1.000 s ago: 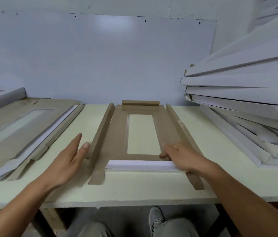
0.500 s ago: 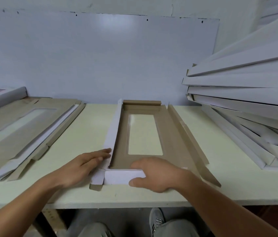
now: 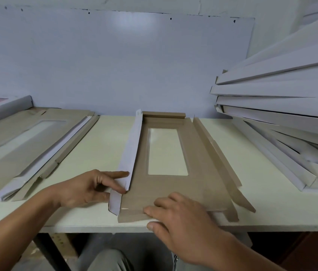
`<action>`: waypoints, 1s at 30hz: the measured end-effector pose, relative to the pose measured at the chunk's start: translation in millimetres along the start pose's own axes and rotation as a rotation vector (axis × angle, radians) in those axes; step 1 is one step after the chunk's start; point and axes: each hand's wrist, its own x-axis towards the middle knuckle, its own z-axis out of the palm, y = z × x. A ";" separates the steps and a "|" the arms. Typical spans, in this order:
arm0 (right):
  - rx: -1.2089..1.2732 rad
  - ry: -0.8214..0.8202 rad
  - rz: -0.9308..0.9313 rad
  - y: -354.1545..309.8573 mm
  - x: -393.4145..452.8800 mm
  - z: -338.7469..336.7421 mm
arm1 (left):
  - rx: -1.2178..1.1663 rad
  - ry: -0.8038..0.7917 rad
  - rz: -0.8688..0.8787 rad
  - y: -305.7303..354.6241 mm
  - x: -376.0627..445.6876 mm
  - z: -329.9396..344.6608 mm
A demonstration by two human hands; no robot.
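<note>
The cardboard box blank [image 3: 173, 184] lies flat in the middle of the counter [image 3: 99, 153], brown side up, its near end right at the front edge. Its left side flap [image 3: 130, 151] stands up, white face outward. The left hand [image 3: 82, 189] props it from outside with straight fingertips near the front corner. The right hand [image 3: 183, 218] lies spread on the folded near flap [image 3: 132, 215], fingers flat, thumb at the counter's edge. Neither hand grips anything.

I'd worry about that corner. If the side flap leans out, it could miss the fold and crumple. Pressing hard so near the edge could also tip the blank off the counter. The right side flap [image 3: 218, 157] is half-raised and unheld. More flat blanks [image 3: 17, 141] sit to the left, and white boxes [image 3: 281, 114] are piled on the right.
</note>
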 end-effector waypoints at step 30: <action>0.425 0.702 0.761 156.3 -43.3 -20.8 | 0.733 0.425 0.052 22.8 27.0 67.2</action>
